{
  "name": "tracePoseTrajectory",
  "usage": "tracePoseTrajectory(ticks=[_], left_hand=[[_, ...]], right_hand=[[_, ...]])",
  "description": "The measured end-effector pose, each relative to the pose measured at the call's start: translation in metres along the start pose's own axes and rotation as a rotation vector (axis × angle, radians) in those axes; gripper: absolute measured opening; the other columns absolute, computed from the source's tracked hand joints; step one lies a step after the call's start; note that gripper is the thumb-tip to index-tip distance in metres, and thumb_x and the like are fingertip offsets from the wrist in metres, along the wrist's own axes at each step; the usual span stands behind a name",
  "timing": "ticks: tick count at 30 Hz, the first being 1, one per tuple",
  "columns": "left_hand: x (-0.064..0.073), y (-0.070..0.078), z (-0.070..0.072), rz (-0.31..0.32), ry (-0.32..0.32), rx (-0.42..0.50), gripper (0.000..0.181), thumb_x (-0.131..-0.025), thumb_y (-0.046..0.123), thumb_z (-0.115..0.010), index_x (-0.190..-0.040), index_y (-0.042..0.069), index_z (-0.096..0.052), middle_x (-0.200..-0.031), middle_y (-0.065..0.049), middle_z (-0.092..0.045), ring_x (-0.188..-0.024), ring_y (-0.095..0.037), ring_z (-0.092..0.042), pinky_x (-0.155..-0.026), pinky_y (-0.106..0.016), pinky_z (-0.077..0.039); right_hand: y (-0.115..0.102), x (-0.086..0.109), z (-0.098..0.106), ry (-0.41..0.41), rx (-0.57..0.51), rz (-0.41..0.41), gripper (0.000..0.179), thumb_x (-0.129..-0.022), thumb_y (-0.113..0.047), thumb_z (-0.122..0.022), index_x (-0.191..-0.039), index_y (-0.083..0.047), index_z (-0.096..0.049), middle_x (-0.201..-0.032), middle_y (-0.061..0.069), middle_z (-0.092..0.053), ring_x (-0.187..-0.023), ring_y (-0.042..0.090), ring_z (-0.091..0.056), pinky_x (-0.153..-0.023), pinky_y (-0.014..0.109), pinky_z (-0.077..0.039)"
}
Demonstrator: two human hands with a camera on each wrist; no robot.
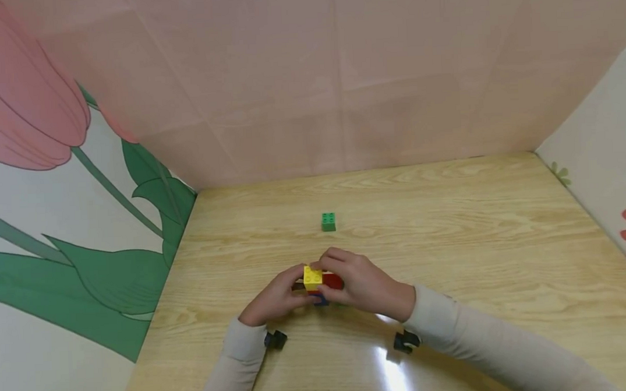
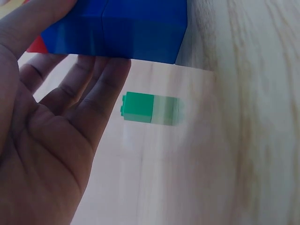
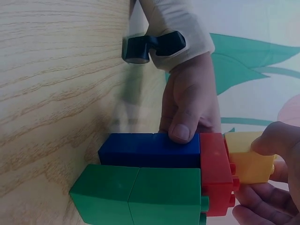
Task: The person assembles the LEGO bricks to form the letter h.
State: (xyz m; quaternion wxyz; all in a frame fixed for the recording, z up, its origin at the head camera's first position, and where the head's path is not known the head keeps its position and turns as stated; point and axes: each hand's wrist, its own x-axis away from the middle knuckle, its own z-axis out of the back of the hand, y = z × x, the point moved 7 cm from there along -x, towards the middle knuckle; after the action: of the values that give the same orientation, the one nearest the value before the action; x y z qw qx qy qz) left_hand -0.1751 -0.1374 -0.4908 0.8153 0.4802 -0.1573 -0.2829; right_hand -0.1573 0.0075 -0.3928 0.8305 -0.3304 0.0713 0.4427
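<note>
Two stacked blue bricks stand beside two stacked green bricks, and a red brick lies across their tops. On the red brick's left end is a yellow brick; whether it is fully pressed down cannot be seen. My left hand holds the blue bricks, its thumb on the near face and its fingers behind. My right hand pinches the yellow brick between thumb and fingers. In the head view, the hands hide much of the lower bricks.
A single green brick stands on the wooden table beyond the hands. Black wrist cameras sit at both cuffs. A pink wall closes off the back, with patterned panels at the sides.
</note>
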Motion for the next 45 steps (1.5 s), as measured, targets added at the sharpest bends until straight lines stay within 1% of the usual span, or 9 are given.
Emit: tracePoseTrajectory(ticks=[5, 10, 13, 17, 21, 24, 32, 40, 45], left_hand=[[0.001, 0.0, 0.0, -0.007, -0.005, 0.001, 0.048, -0.089, 0.033, -0.071, -0.133, 0.026, -0.054, -0.128, 0.009, -0.058, -0.118, -0.011, -0.055, -0.098, -0.032, -0.048], [0.0, 0.0, 0.0, 0.002, 0.0, -0.003, 0.048, -0.088, 0.028, -0.072, -0.133, 0.026, -0.054, -0.128, 0.009, -0.057, -0.119, -0.01, -0.054, -0.098, -0.032, -0.047], [0.0, 0.001, -0.001, 0.013, 0.005, -0.004, 0.048, -0.089, 0.023, -0.072, -0.133, 0.023, -0.054, -0.129, 0.006, -0.058, -0.119, -0.011, -0.054, -0.099, -0.033, -0.047], [0.002, 0.015, 0.0, 0.013, 0.008, 0.006, 0.047, -0.09, 0.018, -0.071, -0.134, 0.016, -0.054, -0.129, 0.0, -0.058, -0.119, -0.012, -0.054, -0.1, -0.035, -0.047], [0.004, 0.03, 0.003, 0.002, 0.006, 0.016, 0.045, -0.09, 0.015, -0.071, -0.133, 0.013, -0.055, -0.128, -0.003, -0.059, -0.118, -0.011, -0.055, -0.099, -0.035, -0.047], [0.005, 0.034, 0.003, 0.002, 0.007, 0.015, 0.044, -0.09, 0.015, -0.071, -0.131, 0.014, -0.056, -0.126, -0.002, -0.06, -0.117, -0.01, -0.055, -0.099, -0.035, -0.047], [0.006, 0.032, 0.005, 0.017, 0.019, -0.008, 0.04, -0.089, 0.015, -0.072, -0.126, 0.022, -0.057, -0.121, 0.007, -0.06, -0.116, -0.01, -0.055, -0.099, -0.035, -0.047], [0.003, 0.03, 0.003, 0.026, 0.014, -0.013, 0.04, -0.089, 0.017, -0.073, -0.126, 0.02, -0.057, -0.121, 0.008, -0.06, -0.115, -0.01, -0.056, -0.099, -0.034, -0.046], [0.004, 0.027, 0.003, 0.03, 0.02, -0.017, 0.042, -0.09, 0.019, -0.072, -0.129, 0.022, -0.057, -0.125, 0.008, -0.059, -0.119, -0.011, -0.054, -0.101, -0.037, -0.046]], right_hand=[[-0.001, -0.001, 0.0, -0.009, -0.001, 0.0, 0.028, -0.088, -0.023, -0.07, -0.114, -0.012, -0.066, -0.107, -0.004, -0.059, -0.089, 0.012, -0.061, -0.072, 0.017, -0.053], [-0.002, -0.001, 0.001, -0.021, 0.008, -0.004, 0.03, -0.087, -0.024, -0.071, -0.115, -0.012, -0.066, -0.108, -0.004, -0.059, -0.091, 0.013, -0.062, -0.075, 0.017, -0.052], [-0.002, -0.001, 0.002, -0.027, 0.012, -0.005, 0.03, -0.087, -0.024, -0.071, -0.115, -0.012, -0.066, -0.108, -0.004, -0.059, -0.091, 0.013, -0.061, -0.075, 0.017, -0.052], [-0.002, -0.001, 0.002, -0.035, 0.006, -0.01, 0.03, -0.088, -0.025, -0.071, -0.115, -0.012, -0.066, -0.108, -0.004, -0.059, -0.09, 0.012, -0.061, -0.073, 0.016, -0.052], [-0.002, -0.001, 0.002, -0.039, 0.003, -0.014, 0.03, -0.088, -0.025, -0.07, -0.115, -0.013, -0.066, -0.108, -0.005, -0.058, -0.088, 0.009, -0.059, -0.071, 0.015, -0.052], [-0.002, -0.002, 0.002, -0.041, 0.0, -0.017, 0.03, -0.088, -0.025, -0.071, -0.114, -0.013, -0.066, -0.107, -0.006, -0.058, -0.086, 0.007, -0.058, -0.07, 0.016, -0.052], [-0.001, -0.003, 0.001, -0.062, -0.036, -0.033, 0.03, -0.087, -0.024, -0.072, -0.115, -0.013, -0.066, -0.108, -0.006, -0.058, -0.087, 0.011, -0.06, -0.07, 0.021, -0.054], [0.0, -0.002, 0.001, -0.064, -0.04, -0.036, 0.028, -0.087, -0.024, -0.072, -0.113, -0.015, -0.065, -0.106, -0.008, -0.057, -0.086, 0.013, -0.061, -0.069, 0.02, -0.054], [0.001, -0.002, -0.003, -0.069, -0.027, -0.035, 0.028, -0.088, -0.024, -0.071, -0.114, -0.016, -0.065, -0.105, -0.009, -0.057, -0.085, 0.012, -0.059, -0.07, 0.018, -0.053]])
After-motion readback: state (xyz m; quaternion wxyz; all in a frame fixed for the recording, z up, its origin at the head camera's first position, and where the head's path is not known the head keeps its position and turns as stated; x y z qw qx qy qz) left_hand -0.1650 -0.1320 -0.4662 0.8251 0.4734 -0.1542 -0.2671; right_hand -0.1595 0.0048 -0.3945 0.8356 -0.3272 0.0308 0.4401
